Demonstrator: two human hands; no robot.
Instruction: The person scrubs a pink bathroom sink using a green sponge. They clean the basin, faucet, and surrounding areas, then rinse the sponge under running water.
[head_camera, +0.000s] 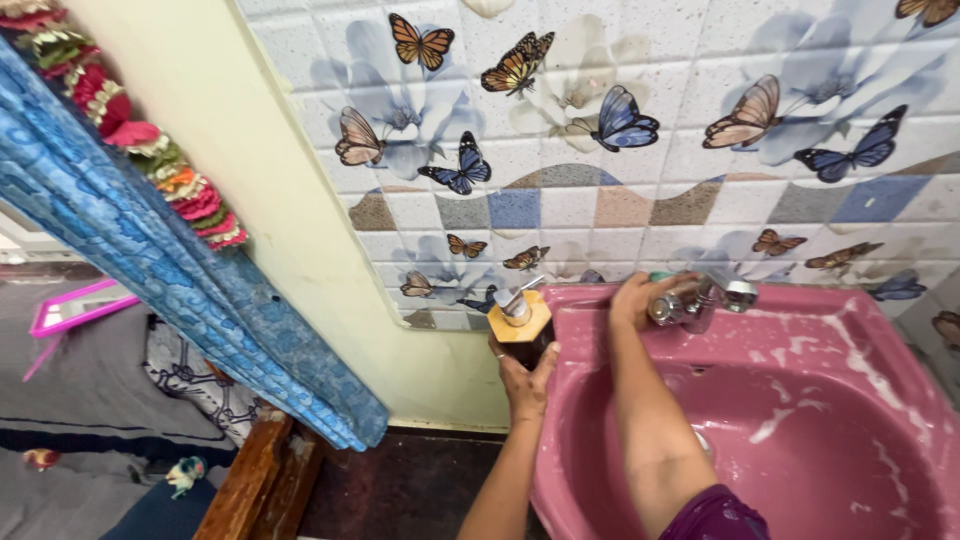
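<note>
Against the far wall of butterfly tiles (620, 150) sits a pink sink (850, 400), the biggest thing near the hands; its basin is streaked with white soapy smears and its rim runs wide along the far edge. At the left hangs a blue patterned curtain (150, 250), edged higher up with a string of coloured flowers (170, 170). On the far rim of the sink stands a metal tap (705, 298), shiny and short, with a round knob at its right end. The right hand (640, 298) reaches across the basin and its fingers are wrapped around the left part of the tap. At the sink's left corner is a soap dispenser (522, 325) with a wooden six-sided top, a silver pump and a dark body. The left hand (522, 380) cups it from below, fingers closed on the body.
</note>
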